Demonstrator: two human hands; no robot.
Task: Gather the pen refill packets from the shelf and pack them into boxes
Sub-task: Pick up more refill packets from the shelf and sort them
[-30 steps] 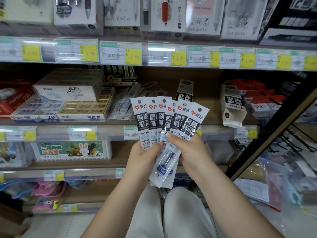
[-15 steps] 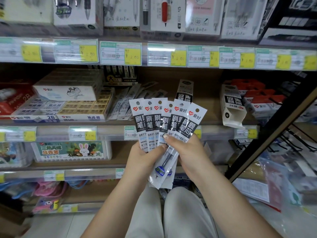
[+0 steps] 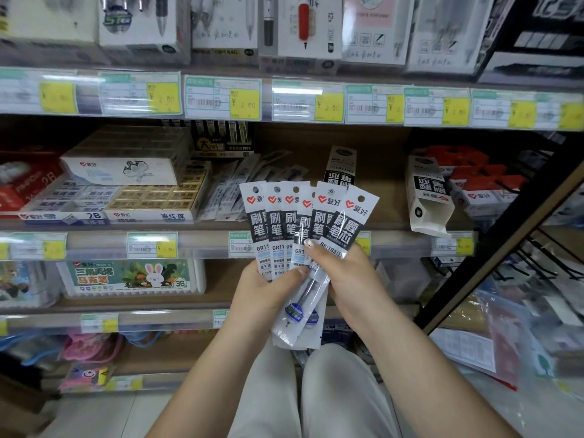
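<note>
While fanned, refill packets (image 3: 308, 222) — both hands' grip.

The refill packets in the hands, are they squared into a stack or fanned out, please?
Fanned out: the refill packets spread at their tops, overlapping, pinched together lower down by the left hand and right hand.

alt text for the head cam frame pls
Both hands, left hand and right hand, hold a fan of pen refill packets before a stationery shelf; an open white box stands on it at right.
</note>
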